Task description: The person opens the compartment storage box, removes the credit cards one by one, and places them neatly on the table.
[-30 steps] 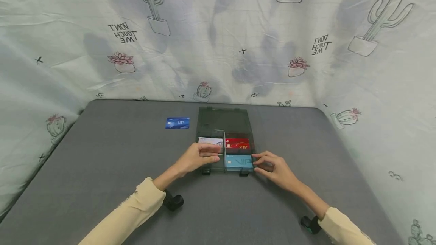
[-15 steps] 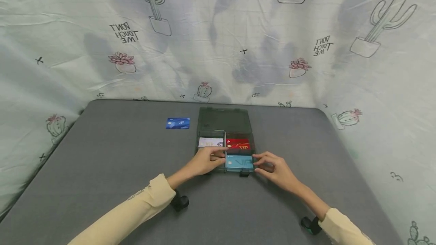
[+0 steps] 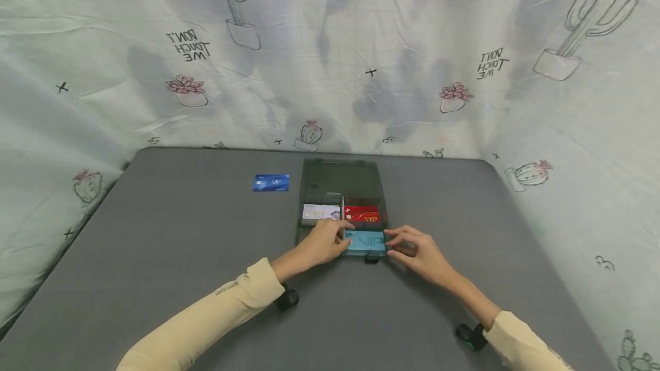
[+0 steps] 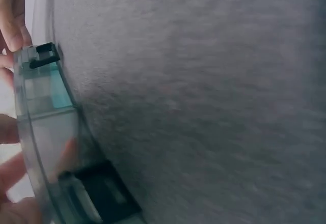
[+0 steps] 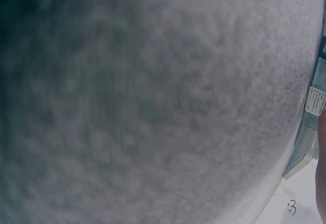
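Note:
A dark green see-through plastic card case lies with its lid back on the table. In its front right compartment sits a light blue VIP card; a white VIP card and a red VIP card lie behind. My left hand reaches over the front left compartment, its fingertips at the blue card's left edge, thumb and forefinger apart. My right hand holds the case's right side with curved fingers. The left wrist view shows the case's front wall and latch; the right wrist view shows a label.
A dark blue VIP card lies on the grey table, left of the case. Behind and on both sides hangs a pale curtain with cactus prints. A black wrist strap shows below the right sleeve.
My left hand has moved right, from over the front left compartment to the light blue card's left edge, uncovering the white card. The right hand has stayed at the case's right side.

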Motion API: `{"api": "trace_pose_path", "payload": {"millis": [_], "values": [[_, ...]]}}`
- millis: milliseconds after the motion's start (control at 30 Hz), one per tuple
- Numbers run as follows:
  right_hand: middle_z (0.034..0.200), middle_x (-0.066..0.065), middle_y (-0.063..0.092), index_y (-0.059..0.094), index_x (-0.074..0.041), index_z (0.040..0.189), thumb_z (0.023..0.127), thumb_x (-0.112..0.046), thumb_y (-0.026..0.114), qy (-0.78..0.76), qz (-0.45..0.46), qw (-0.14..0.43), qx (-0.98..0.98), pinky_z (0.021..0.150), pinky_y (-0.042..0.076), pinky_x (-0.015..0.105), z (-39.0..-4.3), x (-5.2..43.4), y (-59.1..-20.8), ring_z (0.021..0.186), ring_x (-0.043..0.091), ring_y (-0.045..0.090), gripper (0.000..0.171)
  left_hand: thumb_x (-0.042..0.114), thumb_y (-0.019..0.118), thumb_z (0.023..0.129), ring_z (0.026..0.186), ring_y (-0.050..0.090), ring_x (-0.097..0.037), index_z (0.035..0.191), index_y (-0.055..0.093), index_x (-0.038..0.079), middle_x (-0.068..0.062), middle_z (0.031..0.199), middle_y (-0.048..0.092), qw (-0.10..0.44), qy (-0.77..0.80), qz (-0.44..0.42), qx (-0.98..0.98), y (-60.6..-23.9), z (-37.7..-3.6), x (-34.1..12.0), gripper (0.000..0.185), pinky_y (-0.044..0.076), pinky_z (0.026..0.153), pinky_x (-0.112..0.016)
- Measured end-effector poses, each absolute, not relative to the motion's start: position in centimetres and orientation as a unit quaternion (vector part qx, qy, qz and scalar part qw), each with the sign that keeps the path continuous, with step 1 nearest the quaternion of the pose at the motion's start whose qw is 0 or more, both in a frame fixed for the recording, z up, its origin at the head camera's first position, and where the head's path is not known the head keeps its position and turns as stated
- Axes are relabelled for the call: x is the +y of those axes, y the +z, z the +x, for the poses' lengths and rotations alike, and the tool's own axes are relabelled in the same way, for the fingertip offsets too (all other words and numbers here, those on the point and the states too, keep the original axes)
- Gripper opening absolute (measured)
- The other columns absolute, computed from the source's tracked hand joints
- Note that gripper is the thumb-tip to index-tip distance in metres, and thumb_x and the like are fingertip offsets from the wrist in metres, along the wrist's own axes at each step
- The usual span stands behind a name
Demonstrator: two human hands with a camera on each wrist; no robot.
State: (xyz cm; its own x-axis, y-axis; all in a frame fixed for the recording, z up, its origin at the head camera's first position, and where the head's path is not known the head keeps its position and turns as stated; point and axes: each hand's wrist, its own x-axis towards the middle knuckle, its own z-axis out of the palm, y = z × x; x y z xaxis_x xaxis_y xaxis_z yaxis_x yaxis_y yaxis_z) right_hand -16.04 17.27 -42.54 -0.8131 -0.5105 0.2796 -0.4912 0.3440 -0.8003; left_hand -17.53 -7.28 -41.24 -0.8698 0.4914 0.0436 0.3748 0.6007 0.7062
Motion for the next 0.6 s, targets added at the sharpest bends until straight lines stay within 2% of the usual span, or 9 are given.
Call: {"api": "trace_pose_path", "payload": {"millis": [100,133,267,400,600], "values": [[0.106,0.023,0.057,0.064,0.005,0.088,0.074,0.008,0.067,-0.481,-0.302,0.01,0.823,0.073,0.05,0.038,-15.5,16.9,-41.5,0.091,0.033,0.059,0.014,0.007,0.056,0.085,0.038,0.03,-0.004,0.113,0.059,-0.004,-0.001,0.054,0.045,0.078,0.337,0.235,0.909,-41.2,-17.5,-6.5,0.03,0.027,0.037,-0.015],[0.106,0.023,0.057,0.064,0.005,0.087,0.074,0.008,0.067,-0.48,-0.303,0.008,0.823,0.073,0.05,0.038,-15.5,16.8,-41.4,0.091,0.033,0.059,0.014,0.007,0.055,0.086,0.037,0.024,-0.004,0.114,0.058,-0.005,-0.002,0.055,0.045,0.082,0.327,0.229,0.913,-41.2,-17.4,-6.3,0.031,0.024,0.036,-0.016],[0.105,0.024,0.056,0.064,0.006,0.087,0.074,0.01,0.067,-0.482,-0.318,-0.002,0.816,0.072,0.05,0.04,-15.4,16.7,-41.7,0.089,0.035,0.059,0.014,0.014,0.05,0.09,0.033,0.022,-0.005,0.121,0.053,-0.004,-0.005,0.058,0.045,0.129,0.302,0.195,0.924,-41.1,-17.2,-5.7,0.035,0.024,0.033,-0.017],[0.104,0.026,0.056,0.063,0.007,0.086,0.074,0.01,0.066,-0.488,-0.326,0.002,0.809,0.072,0.05,0.04,-15.2,16.7,-42.0,0.09,0.036,0.058,0.013,0.018,0.047,0.093,0.032,0.023,-0.006,0.125,0.05,0.001,0.0,0.05,0.036,0.169,0.296,0.181,0.922,-41.3,-17.0,-5.7,0.037,0.025,0.033,-0.018],[0.104,0.025,0.056,0.064,0.006,0.086,0.073,0.011,0.066,-0.49,-0.327,-0.005,0.808,0.072,0.05,0.039,-15.1,16.7,-42.1,0.09,0.035,0.059,0.014,0.02,0.048,0.093,0.038,0.03,-0.008,0.124,0.051,0.007,0.0,0.058,0.041,0.166,0.294,0.184,0.923,-41.6,-17.0,-5.9,0.034,0.03,0.04,-0.021]]}}
